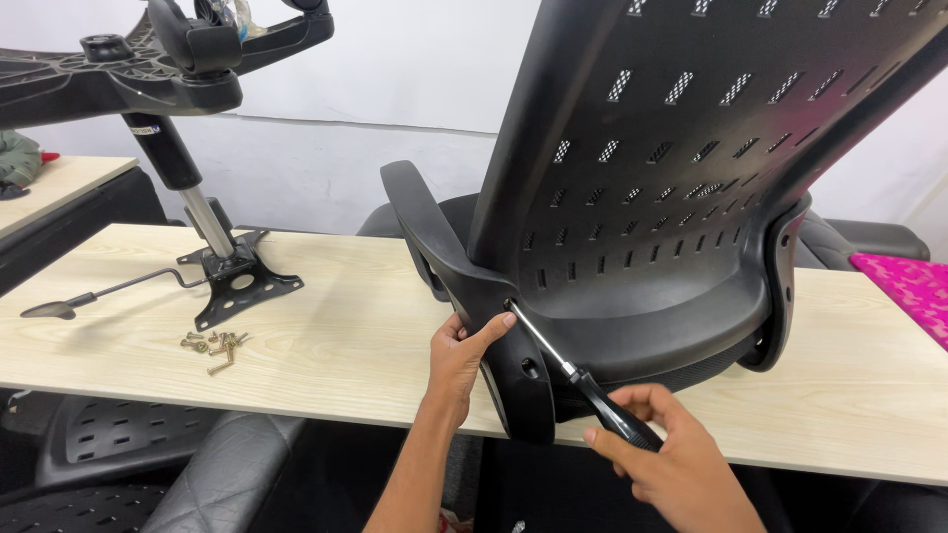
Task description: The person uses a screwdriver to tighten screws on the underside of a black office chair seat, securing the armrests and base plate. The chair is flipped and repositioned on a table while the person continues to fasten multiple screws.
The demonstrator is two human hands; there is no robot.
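The chair back [691, 178] is showing matt black perforated plastic; the desk [336, 326] pale wood grain; the screwdriver [578, 380] shaft is gleaming metal

Loose screws [214, 347], chair base mechanism [232, 276] on wooden table [346, 336], pink cloth [913, 291]
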